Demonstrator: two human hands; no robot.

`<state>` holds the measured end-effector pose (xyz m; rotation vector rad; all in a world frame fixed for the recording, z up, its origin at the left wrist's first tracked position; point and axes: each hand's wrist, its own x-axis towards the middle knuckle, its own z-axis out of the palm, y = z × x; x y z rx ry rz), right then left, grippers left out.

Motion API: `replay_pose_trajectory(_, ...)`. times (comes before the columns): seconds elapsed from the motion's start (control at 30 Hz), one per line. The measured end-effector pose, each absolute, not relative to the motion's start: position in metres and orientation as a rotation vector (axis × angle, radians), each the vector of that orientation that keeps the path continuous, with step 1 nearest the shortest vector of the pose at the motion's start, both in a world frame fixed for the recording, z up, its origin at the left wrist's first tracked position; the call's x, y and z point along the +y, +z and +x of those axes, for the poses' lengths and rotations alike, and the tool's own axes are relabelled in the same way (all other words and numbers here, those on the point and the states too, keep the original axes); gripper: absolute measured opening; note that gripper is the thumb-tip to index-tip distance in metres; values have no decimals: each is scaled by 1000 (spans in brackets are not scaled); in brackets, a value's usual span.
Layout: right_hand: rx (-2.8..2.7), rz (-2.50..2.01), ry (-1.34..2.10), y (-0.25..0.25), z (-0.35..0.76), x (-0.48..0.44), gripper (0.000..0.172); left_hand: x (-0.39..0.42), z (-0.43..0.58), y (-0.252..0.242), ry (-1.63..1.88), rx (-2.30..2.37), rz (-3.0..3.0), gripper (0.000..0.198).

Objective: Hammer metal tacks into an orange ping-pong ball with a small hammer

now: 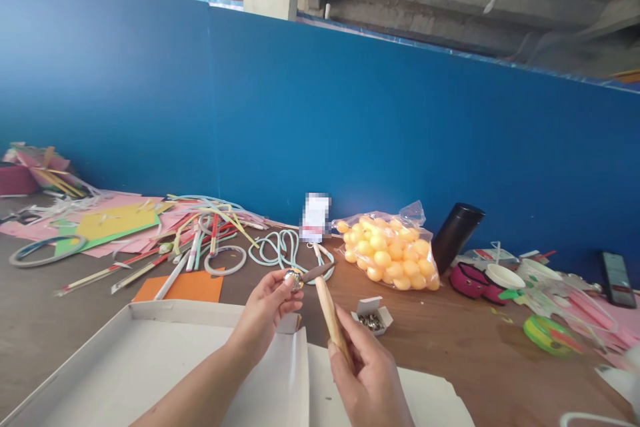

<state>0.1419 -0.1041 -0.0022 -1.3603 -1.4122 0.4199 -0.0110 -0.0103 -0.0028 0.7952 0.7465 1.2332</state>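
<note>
A hammer with a pale wooden handle (330, 320) is gripped in my right hand (367, 370), its fingers wrapped round the lower part. The hammer's dark tapered head (320, 271) lies crosswise at the top, its point toward the right. At the left end of the head, my left hand (265, 310) pinches a shiny rounded metal end (294, 279) between thumb and fingers. Whether this shiny part belongs to the head or is a separate piece, I cannot tell. Below both hands lies an open white cardboard box (200, 347).
A small box of metal tacks (371, 320) stands right of my hands. Behind are a bag of orange balls (390, 250), a black tumbler (457, 233) and a coiled cord (280, 250). Coloured paper (117, 223) and sticks clutter the left; tape (550, 335) and a phone (617, 280) lie right.
</note>
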Motion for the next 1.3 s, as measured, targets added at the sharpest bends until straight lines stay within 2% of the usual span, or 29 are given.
replay_pose_trajectory(1.3,-1417,-1378,402,-7,142,-100,48,-6,-10,-5,1212,867,824,31)
